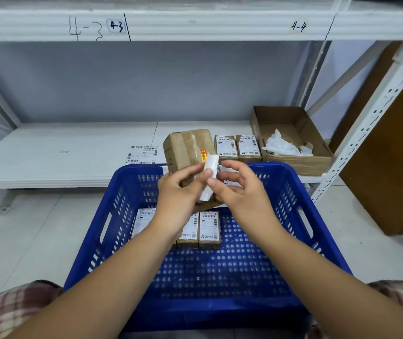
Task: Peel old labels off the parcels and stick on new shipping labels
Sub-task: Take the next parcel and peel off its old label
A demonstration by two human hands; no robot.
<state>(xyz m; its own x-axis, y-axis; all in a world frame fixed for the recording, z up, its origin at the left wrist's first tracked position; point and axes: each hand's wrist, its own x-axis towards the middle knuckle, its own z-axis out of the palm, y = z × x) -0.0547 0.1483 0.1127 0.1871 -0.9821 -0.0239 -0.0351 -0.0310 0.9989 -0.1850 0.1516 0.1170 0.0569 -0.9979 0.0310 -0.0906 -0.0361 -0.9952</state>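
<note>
A white metal rack stands in front of me, its low shelf (pixel 61 152) wide and bare-looking, its top beam (pixel 195 23) marked "4-3" and "4-4". Behind is a pale grey wall (pixel 146 79). The floor (pixel 24 236) has light tiles. A brown wooden board (pixel 391 167) leans at right.

The crate (pixel 220 314) stands on the floor (pixel 24 228) before you, in front of the lower shelf (pixel 61 155), with a row of parcels (pixel 209 228) in its far half. On the shelf behind it, label sheets (pixel 144 154) lie left, a pair of parcels (pixel 226 148) right, then an open cardboard box (pixel 317 162).
</note>
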